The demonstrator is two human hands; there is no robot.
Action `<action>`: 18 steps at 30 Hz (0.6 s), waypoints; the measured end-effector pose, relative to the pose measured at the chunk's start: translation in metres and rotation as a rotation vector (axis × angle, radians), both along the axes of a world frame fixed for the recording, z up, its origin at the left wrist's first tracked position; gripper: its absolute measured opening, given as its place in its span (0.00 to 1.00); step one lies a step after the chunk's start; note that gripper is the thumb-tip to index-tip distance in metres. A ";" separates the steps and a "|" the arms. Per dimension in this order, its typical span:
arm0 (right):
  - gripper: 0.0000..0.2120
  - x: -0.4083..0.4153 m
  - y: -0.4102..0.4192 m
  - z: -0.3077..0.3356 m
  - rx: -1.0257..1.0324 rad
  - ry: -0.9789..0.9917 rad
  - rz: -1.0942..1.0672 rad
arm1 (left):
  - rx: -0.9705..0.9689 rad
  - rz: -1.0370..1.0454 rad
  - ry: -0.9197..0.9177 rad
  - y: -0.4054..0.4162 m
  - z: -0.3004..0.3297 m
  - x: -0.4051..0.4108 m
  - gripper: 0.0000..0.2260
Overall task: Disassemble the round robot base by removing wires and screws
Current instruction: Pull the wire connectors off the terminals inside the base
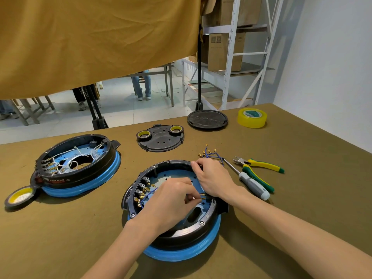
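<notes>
The round robot base (182, 241), black with a blue ring beneath, lies open in front of me on the table. Inside it, blue wires (148, 195) with brass terminals run along the left wall. My left hand (171, 200) reaches into the base and pinches a brass wire terminal (203, 196) near the right inner wall. My right hand (213, 179) rests on the base's far right rim, with fingers curled over the edge. A bunch of removed blue wires (210, 155) lies just beyond that hand.
A second open base (80, 168) with white wires sits at left, a tape roll (19, 198) beside it. A screwdriver (251, 184) and yellow-green pliers (259, 168) lie to the right. Two black covers (161, 140) (207, 119) and a yellow tape roll (252, 117) are farther back.
</notes>
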State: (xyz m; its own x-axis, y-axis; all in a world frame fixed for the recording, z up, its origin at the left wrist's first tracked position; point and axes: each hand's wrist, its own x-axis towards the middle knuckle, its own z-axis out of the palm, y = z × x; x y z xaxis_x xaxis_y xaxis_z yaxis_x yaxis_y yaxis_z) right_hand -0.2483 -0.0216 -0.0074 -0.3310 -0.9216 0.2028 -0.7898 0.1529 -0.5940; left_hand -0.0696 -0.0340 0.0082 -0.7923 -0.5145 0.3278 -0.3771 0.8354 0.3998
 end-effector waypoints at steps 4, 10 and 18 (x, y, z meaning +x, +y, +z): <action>0.21 0.000 0.000 0.000 0.000 -0.009 -0.002 | -0.068 0.013 0.016 0.004 0.005 0.004 0.03; 0.20 0.000 -0.001 -0.001 0.000 -0.009 -0.003 | -0.215 0.069 -0.050 0.006 0.007 0.004 0.07; 0.21 0.000 0.000 0.000 0.005 0.002 -0.004 | -0.230 0.075 -0.176 0.004 0.008 0.005 0.15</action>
State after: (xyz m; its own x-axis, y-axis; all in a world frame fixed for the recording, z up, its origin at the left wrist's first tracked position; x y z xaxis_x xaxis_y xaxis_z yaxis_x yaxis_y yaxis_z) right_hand -0.2479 -0.0215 -0.0072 -0.3340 -0.9214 0.1985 -0.7902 0.1590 -0.5918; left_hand -0.0651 -0.0301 0.0159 -0.8096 -0.5020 0.3040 -0.4881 0.8636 0.1263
